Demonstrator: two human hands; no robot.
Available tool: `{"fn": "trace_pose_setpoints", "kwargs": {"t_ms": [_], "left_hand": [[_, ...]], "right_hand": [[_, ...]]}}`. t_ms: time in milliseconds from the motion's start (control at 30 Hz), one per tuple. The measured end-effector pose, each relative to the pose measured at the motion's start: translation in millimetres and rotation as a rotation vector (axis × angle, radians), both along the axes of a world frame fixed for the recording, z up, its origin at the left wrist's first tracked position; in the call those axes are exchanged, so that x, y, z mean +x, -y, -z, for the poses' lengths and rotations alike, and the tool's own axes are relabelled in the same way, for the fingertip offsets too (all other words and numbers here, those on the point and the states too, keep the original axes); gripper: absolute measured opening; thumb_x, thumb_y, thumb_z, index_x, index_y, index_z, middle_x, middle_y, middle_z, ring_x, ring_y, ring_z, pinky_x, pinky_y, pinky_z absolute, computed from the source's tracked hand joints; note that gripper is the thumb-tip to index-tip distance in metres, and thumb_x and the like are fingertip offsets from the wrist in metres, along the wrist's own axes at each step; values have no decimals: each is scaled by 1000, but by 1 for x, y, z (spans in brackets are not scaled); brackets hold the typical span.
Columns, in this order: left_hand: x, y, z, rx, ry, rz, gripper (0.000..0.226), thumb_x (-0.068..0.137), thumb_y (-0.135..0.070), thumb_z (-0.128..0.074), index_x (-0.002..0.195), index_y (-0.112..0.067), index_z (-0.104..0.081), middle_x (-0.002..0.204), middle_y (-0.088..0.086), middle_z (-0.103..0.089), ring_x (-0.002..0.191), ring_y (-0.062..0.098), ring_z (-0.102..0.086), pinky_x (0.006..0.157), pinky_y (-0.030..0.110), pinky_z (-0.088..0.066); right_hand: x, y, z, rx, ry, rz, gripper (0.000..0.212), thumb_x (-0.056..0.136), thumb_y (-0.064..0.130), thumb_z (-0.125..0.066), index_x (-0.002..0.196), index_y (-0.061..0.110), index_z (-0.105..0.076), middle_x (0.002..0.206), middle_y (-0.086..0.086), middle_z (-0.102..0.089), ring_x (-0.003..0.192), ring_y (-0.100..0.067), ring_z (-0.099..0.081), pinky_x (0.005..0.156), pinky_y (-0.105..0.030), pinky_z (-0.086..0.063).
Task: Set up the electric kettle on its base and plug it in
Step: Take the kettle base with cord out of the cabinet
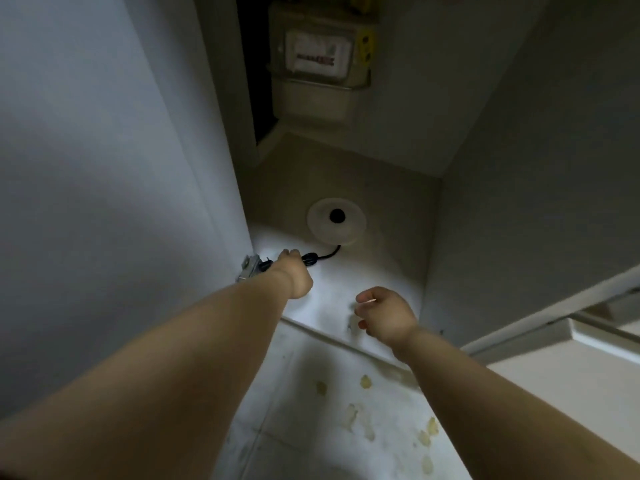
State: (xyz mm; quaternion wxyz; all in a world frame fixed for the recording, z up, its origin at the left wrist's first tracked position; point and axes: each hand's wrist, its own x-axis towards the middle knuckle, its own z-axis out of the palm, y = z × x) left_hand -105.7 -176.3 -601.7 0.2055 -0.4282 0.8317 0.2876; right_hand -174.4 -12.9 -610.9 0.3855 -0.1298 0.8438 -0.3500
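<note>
A round white kettle base with a dark centre connector lies on the floor of an open cabinet. Its black cord curves from the base's front edge toward the left. My left hand is closed around the black plug at the cord's end, close to the left cabinet wall beside a metal hinge. My right hand hovers over the cabinet's front edge with fingers loosely curled and nothing in it. No kettle and no socket are in view.
A beige gas meter hangs at the back of the cabinet. The white cabinet door stands open at the left, and a grey wall closes the right side. Stained floor tiles lie in front.
</note>
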Motion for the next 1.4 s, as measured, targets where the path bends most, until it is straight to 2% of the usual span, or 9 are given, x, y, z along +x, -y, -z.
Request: {"fn": "trace_pose_setpoints", "kwargs": {"t_ms": [200,367,467,700,833,900,1067,1267,1400], "left_hand": [[-12,12,24,-10,75,-42,63,90,-8,-45,147,-6,-16,143,18,-33,127,36,-45,107,44,-41],[2,5,32,-36,55,1,53,89,-44,-52,129,-9,-49,128,15,-52,110,31,-57,92,36,-49],[14,-7,36,-3,-11,8,51,86,-53,-53,116,-12,-59,114,11,-63,102,28,-61,87,35,-51],[41,-28,35,206,-166,-60,36,71,-53,-69,93,-27,-58,112,1,-64,98,21,-63,81,30,-50],[50,-25,23,185,-179,-36,30,70,-48,-73,87,-32,-54,114,-1,-59,97,20,-57,79,27,-46],[52,-23,13,135,-180,-17,27,72,-46,-72,86,-33,-53,114,1,-57,98,22,-57,81,29,-47],[67,-35,-37,53,-159,2,27,78,-37,-70,102,-27,-66,114,7,-58,102,27,-60,80,29,-48],[106,-68,-165,42,-88,117,26,82,-24,-62,107,-15,-65,112,6,-66,103,24,-61,81,28,-49],[133,-85,-273,45,1,187,26,83,-20,-60,108,-11,-61,113,9,-66,105,26,-61,87,33,-52]], "right_hand": [[-12,-3,13,27,-1,4,19,87,10,-51,78,25,-59,100,-9,-65,95,-31,-64,84,-39,-52],[-14,5,22,38,34,43,16,85,4,-49,72,12,-52,82,-13,-54,75,-26,-51,68,-35,-43],[-10,12,24,28,133,94,10,91,13,-52,83,9,-57,83,-15,-56,74,-27,-55,72,-39,-51],[-3,25,19,-161,392,529,25,91,27,-59,89,3,-56,75,-11,-56,56,-22,-55,55,-31,-49],[-11,28,8,-295,468,747,16,88,22,-64,83,8,-55,107,-16,-68,96,-33,-68,90,-42,-55],[-9,29,-1,-317,500,751,12,89,17,-62,92,8,-56,100,-13,-67,82,-26,-68,79,-36,-57],[5,20,-55,-242,496,677,11,88,15,-62,92,8,-54,81,-7,-54,64,-15,-55,47,-21,-48],[46,-13,-186,-145,497,588,23,86,14,-64,104,8,-52,87,-7,-58,72,-18,-60,57,-24,-49],[78,-37,-288,-63,400,477,18,87,13,-62,98,5,-50,73,-8,-54,57,-17,-52,54,-26,-45]]}}
